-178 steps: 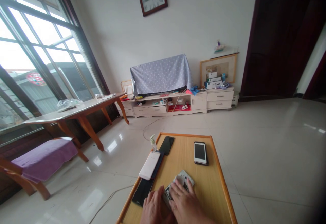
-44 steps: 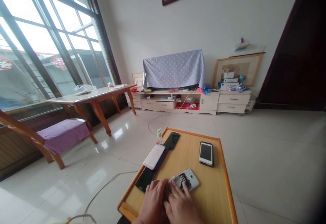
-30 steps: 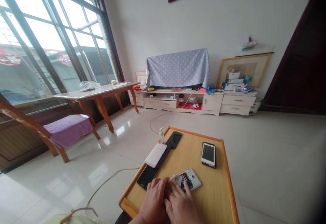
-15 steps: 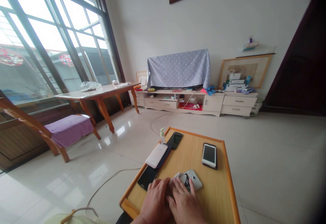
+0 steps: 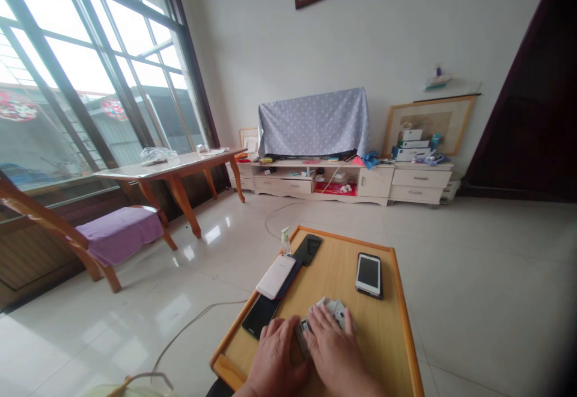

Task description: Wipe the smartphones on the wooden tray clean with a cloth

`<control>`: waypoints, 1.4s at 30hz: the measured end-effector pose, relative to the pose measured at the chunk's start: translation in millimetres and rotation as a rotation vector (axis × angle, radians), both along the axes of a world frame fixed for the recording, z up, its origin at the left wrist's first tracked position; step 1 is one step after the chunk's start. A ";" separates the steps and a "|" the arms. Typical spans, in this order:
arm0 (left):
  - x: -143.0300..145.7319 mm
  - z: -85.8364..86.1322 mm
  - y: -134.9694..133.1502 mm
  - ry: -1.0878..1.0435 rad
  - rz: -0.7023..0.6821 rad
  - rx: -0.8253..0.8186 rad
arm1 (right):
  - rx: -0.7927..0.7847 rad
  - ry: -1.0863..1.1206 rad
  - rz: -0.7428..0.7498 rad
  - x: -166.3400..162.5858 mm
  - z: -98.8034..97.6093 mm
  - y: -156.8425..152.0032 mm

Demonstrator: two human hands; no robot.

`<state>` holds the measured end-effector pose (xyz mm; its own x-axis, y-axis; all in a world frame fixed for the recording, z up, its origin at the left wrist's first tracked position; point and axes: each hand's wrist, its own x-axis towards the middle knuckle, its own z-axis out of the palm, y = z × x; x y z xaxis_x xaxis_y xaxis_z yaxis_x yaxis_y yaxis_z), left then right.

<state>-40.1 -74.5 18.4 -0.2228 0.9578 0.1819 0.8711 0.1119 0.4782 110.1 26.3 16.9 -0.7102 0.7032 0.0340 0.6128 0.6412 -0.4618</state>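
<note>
A phone with its back cover off, bare inner side up (image 5: 341, 313), lies on the wooden tray table (image 5: 383, 349) in front of me. My left hand (image 5: 276, 352) is closed around its near left edge, fingers curled. My right hand (image 5: 331, 340) lies over the phone's middle, fingers stretched and pressing down on a white cloth or wipe (image 5: 323, 302), only partly visible. Most of the phone is covered by the right hand. Left of the hands rests a black phone (image 5: 260, 316). A white phone (image 5: 276, 276) lies partly on a dark blue flat item (image 5: 291, 276).
Another black phone (image 5: 309, 249) is near the tray's far left corner, a white phone in a black case (image 5: 369, 275) at the right. A pump bottle (image 5: 285, 240) stands by the far left edge. A raised rim (image 5: 403, 301) borders the tray. Beyond are a chair (image 5: 121, 234) and a TV cabinet (image 5: 288, 186).
My right hand has slid across the phone with the cloth, slightly up and to the right, uncovering the phone's near left part. My left hand stays at the edge.
</note>
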 end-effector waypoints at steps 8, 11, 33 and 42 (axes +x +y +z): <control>0.7 2.3 2.5 0.021 -0.014 -0.008 | 0.009 -0.007 0.004 -1.0 -6.3 4.5; 0.6 2.3 1.6 0.028 -0.014 -0.007 | 0.006 0.021 0.020 -2.1 -5.4 2.8; -0.5 2.2 2.5 0.022 0.005 -0.093 | 0.114 -0.184 -0.272 20.6 -4.1 36.6; -2.2 -2.2 3.4 0.042 -0.008 -0.096 | 0.110 -0.163 -0.248 37.8 0.8 28.2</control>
<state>-42.3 -71.0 16.1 -0.2092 0.9730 0.0980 0.8913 0.1485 0.4285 148.0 54.5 17.6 -0.5199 0.8540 0.0193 0.8169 0.5036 -0.2810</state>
